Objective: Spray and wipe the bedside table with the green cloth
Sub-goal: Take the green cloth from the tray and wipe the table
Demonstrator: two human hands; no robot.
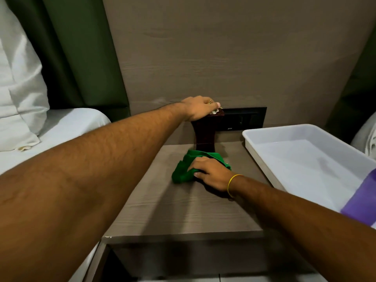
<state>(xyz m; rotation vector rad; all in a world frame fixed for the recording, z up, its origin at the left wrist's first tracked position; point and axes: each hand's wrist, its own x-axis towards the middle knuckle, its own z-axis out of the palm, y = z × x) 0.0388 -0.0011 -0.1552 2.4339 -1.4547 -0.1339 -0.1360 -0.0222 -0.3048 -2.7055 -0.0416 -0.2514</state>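
white tray (252,139) empty, right hand (211,174) on green cloth (183,171)

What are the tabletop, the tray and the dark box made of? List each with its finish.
Tabletop: likely wood-grain laminate, matte grey-brown; fine straight grain lines, chipped front corner.
Tray: probably plastic, smooth white, slightly glossy; rounded moulded rim.
Box: seemingly lacquered wood or glossy plastic, dark red-brown; it shows reflections. Cannot tell which.

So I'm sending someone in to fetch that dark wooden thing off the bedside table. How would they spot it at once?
Go to the grey-brown bedside table between the beds. At its back edge, below the black wall panel, stands the dark reddish holder, with the left hand on top. It is the only dark, upright, glossy thing, unlike the flat white tray and crumpled green cloth.
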